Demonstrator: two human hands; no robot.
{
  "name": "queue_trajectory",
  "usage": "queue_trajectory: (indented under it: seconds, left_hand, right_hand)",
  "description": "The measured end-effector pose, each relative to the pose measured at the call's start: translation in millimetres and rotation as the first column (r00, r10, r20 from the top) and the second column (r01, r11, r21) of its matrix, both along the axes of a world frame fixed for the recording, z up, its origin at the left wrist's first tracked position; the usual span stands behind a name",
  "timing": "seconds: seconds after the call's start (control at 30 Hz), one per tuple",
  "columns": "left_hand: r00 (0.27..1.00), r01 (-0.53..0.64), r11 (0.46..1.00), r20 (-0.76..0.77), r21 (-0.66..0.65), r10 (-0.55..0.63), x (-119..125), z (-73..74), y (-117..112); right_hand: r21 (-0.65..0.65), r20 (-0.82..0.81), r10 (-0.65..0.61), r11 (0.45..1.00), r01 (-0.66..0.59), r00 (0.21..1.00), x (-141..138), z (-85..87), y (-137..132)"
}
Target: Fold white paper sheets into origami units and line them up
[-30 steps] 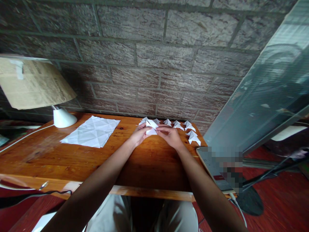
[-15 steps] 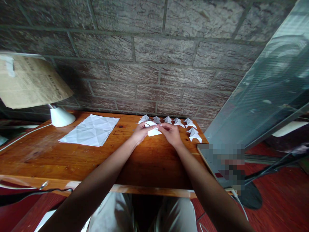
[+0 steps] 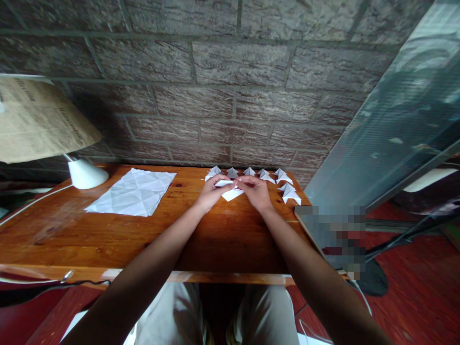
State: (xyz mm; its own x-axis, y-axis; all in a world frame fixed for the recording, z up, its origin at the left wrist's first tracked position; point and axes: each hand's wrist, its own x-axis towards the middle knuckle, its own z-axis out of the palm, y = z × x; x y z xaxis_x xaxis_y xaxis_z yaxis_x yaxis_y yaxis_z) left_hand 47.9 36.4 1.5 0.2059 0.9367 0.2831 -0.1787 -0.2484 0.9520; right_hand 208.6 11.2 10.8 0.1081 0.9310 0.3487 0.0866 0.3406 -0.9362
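Note:
Between my two hands is a small piece of folded white paper [image 3: 233, 194], held over the back half of the wooden table. My left hand [image 3: 211, 195] pinches its left side, thumb on top. From the right, my right hand [image 3: 256, 190] grips the other side, its fingertips meeting the left thumb near the middle. Part of the paper is hidden by the fingers. Just behind my hands, several folded white paper shapes [image 3: 281, 175] with pointed peaks stand in a row. One more folded paper shape [image 3: 289, 193] sits in front of the row's right end.
Creased white paper sheets [image 3: 131, 192] lie flat on the left of the wooden table [image 3: 108, 239]. A lamp with a white base [image 3: 86, 173] and newsprint shade [image 3: 43, 120] stands beyond them. A blurred-out flat object [image 3: 323, 239] lies at the right edge. A brick wall [image 3: 215, 105] rises behind.
The folded paper has been tilted, so its upper part now shows as a thin flap above a pointed lower part. Both hands stay on it. The camera view has shifted slightly.

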Motion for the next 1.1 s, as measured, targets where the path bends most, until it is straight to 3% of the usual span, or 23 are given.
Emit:
queue_trajectory:
  seconds: [0.1, 0.23, 0.43, 0.77, 0.97, 1.1]
  left_hand:
    - [1.000, -0.008, 1.000, -0.024, 0.018, 0.009, 1, 0.1, -1]
    - [0.999, 0.034, 0.998, 0.027, -0.054, -0.032, 1, -4.0, 2]
    - [0.987, 0.061, 0.986, 0.154, -0.158, -0.036, -2, -7.0, 8]
    - [0.995, 0.086, 0.995, -0.045, -0.042, -0.088, -6, 3.4, -1]
    - [0.982, 0.174, 0.976, 0.094, -0.129, -0.163, -5, -0.8, 2]
    - [0.984, 0.079, 0.984, 0.168, -0.158, -0.052, -3, 0.0, 2]
  right_hand:
    - [0.007, 0.041, -0.010, 1.000, 0.009, 0.999, 0, -1.3, 0]
    - [0.009, 0.029, 0.002, 1.000, -0.002, 1.000, 0, -0.6, 0]
    - [-0.111, -0.049, 0.152, 0.981, -0.156, 0.987, 2, 6.1, -3]
    - [-0.152, -0.074, 0.161, 0.974, -0.171, 0.984, 2, 7.5, -6]
    - [-0.261, -0.216, 0.191, 0.934, -0.245, 0.957, 3, 12.4, -6]
    - [-0.317, -0.254, 0.167, 0.916, -0.245, 0.953, 5, 11.5, -3]
